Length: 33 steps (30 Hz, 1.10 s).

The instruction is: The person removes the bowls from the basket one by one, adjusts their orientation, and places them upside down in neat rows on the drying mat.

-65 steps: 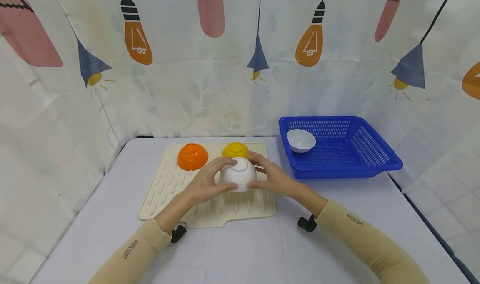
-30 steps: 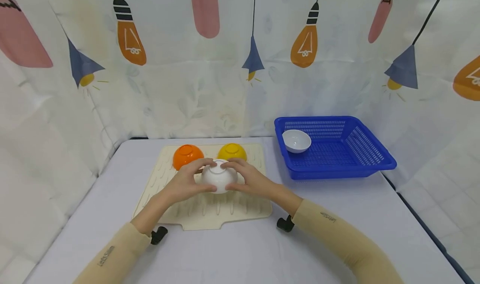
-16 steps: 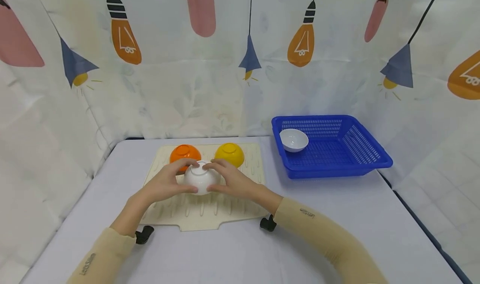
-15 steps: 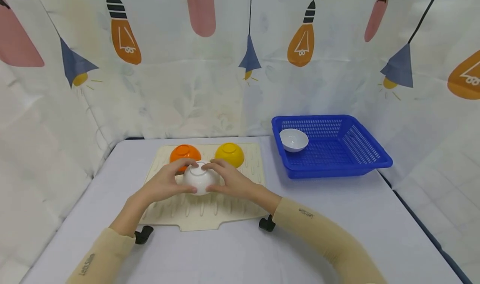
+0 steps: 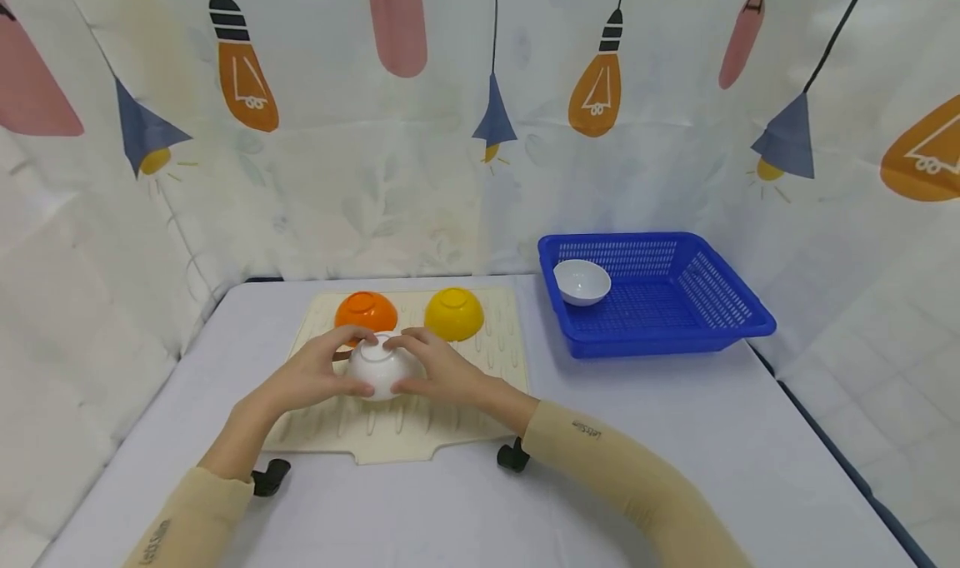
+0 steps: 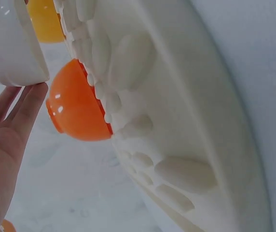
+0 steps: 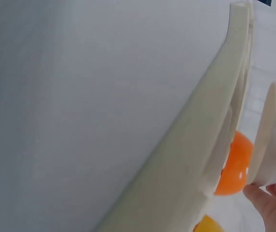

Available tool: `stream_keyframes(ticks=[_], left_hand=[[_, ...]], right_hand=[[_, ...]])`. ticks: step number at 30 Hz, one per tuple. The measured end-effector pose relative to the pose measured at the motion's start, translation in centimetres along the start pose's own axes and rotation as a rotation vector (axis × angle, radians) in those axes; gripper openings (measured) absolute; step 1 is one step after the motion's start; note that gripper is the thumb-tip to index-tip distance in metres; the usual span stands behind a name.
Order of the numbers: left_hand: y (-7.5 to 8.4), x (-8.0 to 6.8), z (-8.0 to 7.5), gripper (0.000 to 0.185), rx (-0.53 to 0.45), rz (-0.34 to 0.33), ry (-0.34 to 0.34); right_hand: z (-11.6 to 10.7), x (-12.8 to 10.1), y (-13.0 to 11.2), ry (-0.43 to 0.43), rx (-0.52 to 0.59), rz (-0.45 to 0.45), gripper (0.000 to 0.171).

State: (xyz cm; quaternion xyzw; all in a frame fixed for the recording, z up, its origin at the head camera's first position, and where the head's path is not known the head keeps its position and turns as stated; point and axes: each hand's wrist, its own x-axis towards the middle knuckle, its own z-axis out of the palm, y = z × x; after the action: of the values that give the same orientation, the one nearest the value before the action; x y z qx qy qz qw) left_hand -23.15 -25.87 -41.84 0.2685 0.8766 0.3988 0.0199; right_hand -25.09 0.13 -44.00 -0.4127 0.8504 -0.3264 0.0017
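An upturned white bowl (image 5: 377, 368) is held between both hands a little above the cream drying mat (image 5: 480, 360). My left hand (image 5: 322, 372) cups its left side and my right hand (image 5: 435, 371) its right side, fingers curved over the base. Just behind it, an orange bowl (image 5: 365, 311) and a yellow bowl (image 5: 453, 313) lie upside down on the mat. The left wrist view shows the white bowl (image 6: 10, 43) clear of the mat (image 6: 176, 121), with the orange bowl (image 6: 77, 108) beyond it. In the right wrist view the white bowl's rim (image 7: 273, 140) stands off the mat (image 7: 191, 164).
A blue plastic basket (image 5: 675, 335) sits at the back right of the table and holds a second white bowl (image 5: 582, 281), right way up. A curtain printed with lamps hangs close behind and on both sides. The table's right edge runs past the basket.
Both hands have carried the white bowl leftward over the mat, from in front of the yellow bowl to in front of the orange one. The grip is unchanged.
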Motion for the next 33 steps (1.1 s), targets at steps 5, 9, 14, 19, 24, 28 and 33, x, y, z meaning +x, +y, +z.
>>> stream_keyframes(ticks=[5,9,14,19,24,28,33], left_hand=[[-0.5,-0.6,-0.9,0.063,-0.017,-0.032,-0.020],[-1.1,-1.2,-1.6,0.062,0.001,-0.034,-0.020],[-1.9,-2.0,-2.1,0.061,0.011,-0.041,-0.016],[-2.5,-2.4,-2.5,0.062,0.023,-0.047,-0.009],[-2.8,-2.6,-2.7,0.062,0.059,-0.033,0.010],[-3.1,-2.7,-2.5,0.064,0.063,-0.028,0.011],[-3.4,-2.9,-2.4,0.068,0.049,-0.019,0.007]], right_hand=[[0.8,0.9,-0.7,-0.017,-0.006,0.015,0.055],[1.3,1.8,-1.3,-0.029,0.005,0.027,0.055],[1.8,2.9,-1.8,-0.057,0.008,0.051,0.057],[2.3,3.8,-2.0,-0.078,-0.012,0.062,0.057],[2.5,4.6,-2.1,-0.096,-0.034,0.062,0.055],[2.9,4.9,-2.1,-0.107,-0.033,0.083,0.053],[3.7,5.1,-2.0,-0.104,-0.022,0.083,0.052]])
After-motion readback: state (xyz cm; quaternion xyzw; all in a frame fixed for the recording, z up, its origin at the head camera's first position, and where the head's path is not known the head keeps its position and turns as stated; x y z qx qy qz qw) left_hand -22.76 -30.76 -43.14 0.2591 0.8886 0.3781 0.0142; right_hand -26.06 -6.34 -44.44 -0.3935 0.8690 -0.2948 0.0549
